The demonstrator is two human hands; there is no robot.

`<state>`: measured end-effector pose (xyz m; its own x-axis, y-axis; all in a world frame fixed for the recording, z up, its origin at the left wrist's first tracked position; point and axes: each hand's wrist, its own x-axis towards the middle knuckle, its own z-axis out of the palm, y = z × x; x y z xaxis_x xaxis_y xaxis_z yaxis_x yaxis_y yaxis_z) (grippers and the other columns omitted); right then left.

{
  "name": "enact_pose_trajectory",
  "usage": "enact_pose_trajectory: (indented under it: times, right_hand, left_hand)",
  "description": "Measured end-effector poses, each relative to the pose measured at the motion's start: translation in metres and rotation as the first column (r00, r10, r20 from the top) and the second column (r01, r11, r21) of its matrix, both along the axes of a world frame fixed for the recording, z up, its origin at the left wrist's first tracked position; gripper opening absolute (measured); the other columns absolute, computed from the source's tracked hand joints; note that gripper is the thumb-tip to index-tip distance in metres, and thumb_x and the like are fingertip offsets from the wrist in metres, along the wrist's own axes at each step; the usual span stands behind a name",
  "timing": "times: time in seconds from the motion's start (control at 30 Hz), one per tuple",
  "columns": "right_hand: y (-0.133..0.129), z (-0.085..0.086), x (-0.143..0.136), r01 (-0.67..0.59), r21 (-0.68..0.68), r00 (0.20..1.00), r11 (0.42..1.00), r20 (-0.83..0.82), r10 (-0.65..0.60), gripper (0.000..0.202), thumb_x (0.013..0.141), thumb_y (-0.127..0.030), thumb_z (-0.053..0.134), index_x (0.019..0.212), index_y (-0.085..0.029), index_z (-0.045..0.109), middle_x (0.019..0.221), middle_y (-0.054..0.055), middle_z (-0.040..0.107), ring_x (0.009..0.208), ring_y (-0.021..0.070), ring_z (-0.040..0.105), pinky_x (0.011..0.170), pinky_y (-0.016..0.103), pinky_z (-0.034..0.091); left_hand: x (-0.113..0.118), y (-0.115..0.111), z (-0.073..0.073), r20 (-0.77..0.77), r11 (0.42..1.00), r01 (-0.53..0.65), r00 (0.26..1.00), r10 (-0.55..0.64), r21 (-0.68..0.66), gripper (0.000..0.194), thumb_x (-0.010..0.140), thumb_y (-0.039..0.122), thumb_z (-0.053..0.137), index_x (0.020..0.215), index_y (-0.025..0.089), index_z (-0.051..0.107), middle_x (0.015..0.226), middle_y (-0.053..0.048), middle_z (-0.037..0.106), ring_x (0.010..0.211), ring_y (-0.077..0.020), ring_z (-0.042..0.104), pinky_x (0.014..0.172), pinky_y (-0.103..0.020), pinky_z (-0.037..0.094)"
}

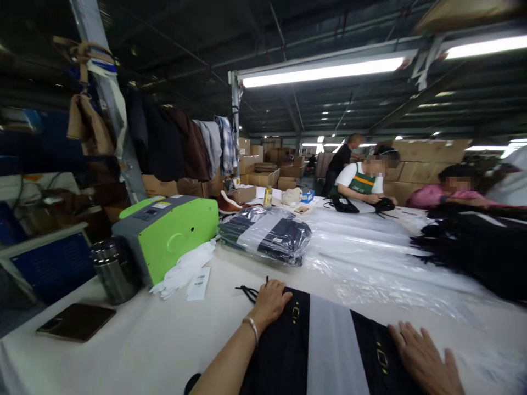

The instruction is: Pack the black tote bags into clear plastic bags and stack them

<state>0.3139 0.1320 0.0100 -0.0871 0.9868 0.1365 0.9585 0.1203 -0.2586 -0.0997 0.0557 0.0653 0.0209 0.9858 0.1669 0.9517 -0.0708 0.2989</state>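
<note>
A folded black garment point(284, 343) with thin dark cords at its top left lies in front of me. A pale grey-white strip point(331, 345) runs down its middle, and yellow-outlined marks show on the black parts at both sides. My left hand point(272, 302), a bangle at its wrist, rests on the garment's upper left edge beside the cords, fingers laid over the cloth. At the right edge my right hand point(426, 356) lies with its fingers spread, touching the black cloth. The garment's lower end is cut off by the frame.
Beyond the garment are a plastic-wrapped bundle point(267, 233) and clear plastic sheets point(366, 258). To the left stand a green-grey machine point(177, 233), a flask point(115, 271), a phone point(77, 322), white gloves point(187, 269) and labels point(198, 283). Black cloth point(481, 247) is piled right; co-workers stand behind.
</note>
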Motion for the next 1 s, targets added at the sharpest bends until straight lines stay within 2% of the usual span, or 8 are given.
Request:
enact_pose_trajectory:
  times: [0.13, 0.27, 0.37, 0.47, 0.6, 0.7, 0.83, 1.0]
  right_hand:
    - [0.005, 0.066, -0.019, 0.087, -0.075, 0.983, 0.993, 0.166, -0.073, 0.047, 0.091, -0.034, 0.042, 0.134, -0.036, 0.062, 0.149, 0.007, 0.05, 0.145, 0.0407, 0.03, 0.114, 0.072, 0.011]
    - [0.023, 0.114, -0.046, 0.12, 0.223, 0.986, 0.967, 0.084, -0.142, 0.05, 0.101, -0.032, 0.029, 0.145, -0.021, 0.05, 0.157, 0.012, 0.038, 0.149, 0.0353, 0.02, 0.116, 0.066, 0.013]
    - [0.031, 0.089, -0.056, 0.177, 0.33, 0.979, 0.927, 0.041, -0.201, 0.055, 0.103, -0.038, 0.026, 0.15, -0.014, 0.042, 0.158, 0.012, 0.035, 0.151, 0.0288, 0.018, 0.12, 0.057, 0.011]
    - [0.033, 0.038, -0.056, 0.119, 0.221, 0.986, 0.968, 0.091, -0.142, 0.053, 0.102, -0.04, 0.03, 0.148, -0.017, 0.047, 0.157, 0.011, 0.037, 0.15, 0.029, 0.022, 0.12, 0.057, 0.011]
    - [0.038, 0.008, -0.05, 0.094, 0.153, 0.987, 0.984, 0.117, -0.113, 0.052, 0.102, -0.04, 0.035, 0.146, -0.017, 0.05, 0.157, 0.012, 0.036, 0.149, 0.0321, 0.023, 0.12, 0.058, 0.011]
    - [0.041, 0.011, -0.047, 0.099, 0.179, 0.988, 0.979, 0.102, -0.119, 0.052, 0.102, -0.04, 0.037, 0.146, -0.015, 0.051, 0.156, 0.013, 0.038, 0.149, 0.0336, 0.024, 0.12, 0.058, 0.012]
    - [0.045, 0.009, -0.044, 0.115, 0.214, 0.99, 0.97, 0.054, -0.129, 0.051, 0.102, -0.043, 0.037, 0.143, -0.018, 0.055, 0.154, 0.012, 0.042, 0.147, 0.0351, 0.029, 0.118, 0.06, 0.018]
    - [0.051, -0.007, -0.041, 0.102, 0.268, 0.994, 0.958, 0.017, -0.11, 0.051, 0.102, -0.044, 0.037, 0.137, -0.016, 0.061, 0.149, 0.014, 0.048, 0.144, 0.0368, 0.034, 0.117, 0.063, 0.02]
  left_hand:
    - [-0.001, -0.001, -0.01, -0.019, 0.999, 0.038, 0.999, -0.039, -0.028, 0.056, 0.101, 0.048, 0.033, 0.141, 0.013, 0.05, 0.147, -0.017, 0.051, 0.141, -0.0319, 0.04, 0.118, -0.054, 0.026]
    - [-0.004, 0.015, -0.013, -0.08, 0.984, 0.063, 0.994, -0.077, -0.166, 0.065, 0.1, 0.051, 0.027, 0.147, 0.009, 0.043, 0.157, -0.015, 0.04, 0.149, -0.0302, 0.027, 0.122, -0.055, 0.017]
    - [-0.008, 0.023, -0.01, -0.123, 0.963, 0.053, 0.988, -0.088, -0.264, 0.066, 0.101, 0.051, 0.021, 0.152, 0.012, 0.035, 0.161, -0.009, 0.03, 0.151, -0.0245, 0.022, 0.123, -0.05, 0.018]
    - [-0.01, 0.025, -0.005, -0.173, 0.95, 0.05, 0.979, -0.107, -0.308, 0.065, 0.101, 0.05, 0.02, 0.153, 0.014, 0.034, 0.161, -0.008, 0.03, 0.151, -0.0234, 0.023, 0.123, -0.05, 0.019]
    - [0.006, 0.044, 0.012, -0.343, 0.984, 0.079, 0.93, -0.132, -0.163, 0.059, 0.1, 0.046, 0.03, 0.147, 0.014, 0.045, 0.155, -0.013, 0.041, 0.146, -0.0282, 0.034, 0.121, -0.058, 0.018]
    - [0.042, 0.092, 0.028, -0.431, 0.982, 0.182, 0.891, -0.143, 0.049, 0.056, 0.099, 0.037, 0.037, 0.151, 0.014, 0.038, 0.159, -0.011, 0.034, 0.149, -0.0272, 0.028, 0.123, -0.057, 0.017]
    - [0.105, 0.189, 0.04, -0.448, 0.956, 0.261, 0.876, -0.177, 0.132, 0.056, 0.1, 0.028, 0.036, 0.153, 0.011, 0.031, 0.162, -0.011, 0.027, 0.152, -0.0243, 0.02, 0.124, -0.05, 0.017]
    - [0.153, 0.286, 0.018, -0.395, 0.978, 0.183, 0.909, -0.131, 0.098, 0.054, 0.099, 0.022, 0.039, 0.151, 0.007, 0.032, 0.162, -0.019, 0.026, 0.151, -0.0285, 0.022, 0.121, -0.05, 0.024]
